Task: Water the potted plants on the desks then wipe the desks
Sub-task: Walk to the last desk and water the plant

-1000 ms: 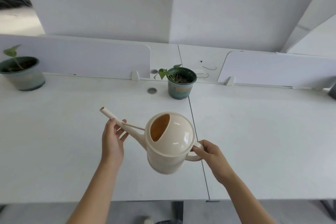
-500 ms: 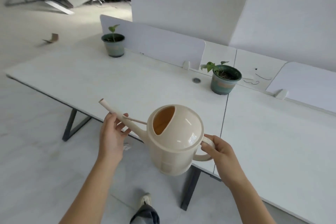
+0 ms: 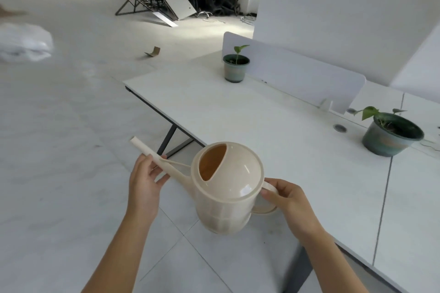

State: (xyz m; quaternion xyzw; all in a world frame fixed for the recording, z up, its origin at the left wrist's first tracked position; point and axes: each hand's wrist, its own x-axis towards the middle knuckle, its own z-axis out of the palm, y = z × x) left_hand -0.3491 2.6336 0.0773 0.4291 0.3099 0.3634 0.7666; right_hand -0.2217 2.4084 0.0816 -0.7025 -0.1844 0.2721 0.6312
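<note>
Since the earlier frame the view has turned left, and both potted plants sit further right. At lower centre the watering can (image 3: 228, 188) hangs beyond the desk (image 3: 238, 112) edge, above the floor (image 3: 59, 150): the right hand (image 3: 283, 200) is closed on its handle, the left hand (image 3: 145, 181) loosely curled under its spout. The near potted plant (image 3: 390, 133) stands at right, the far potted plant (image 3: 236, 66) at upper centre.

Two pots on the desk (image 3: 238, 121): near pot (image 3: 390, 135) right, far pot (image 3: 235, 68) behind-left
</note>
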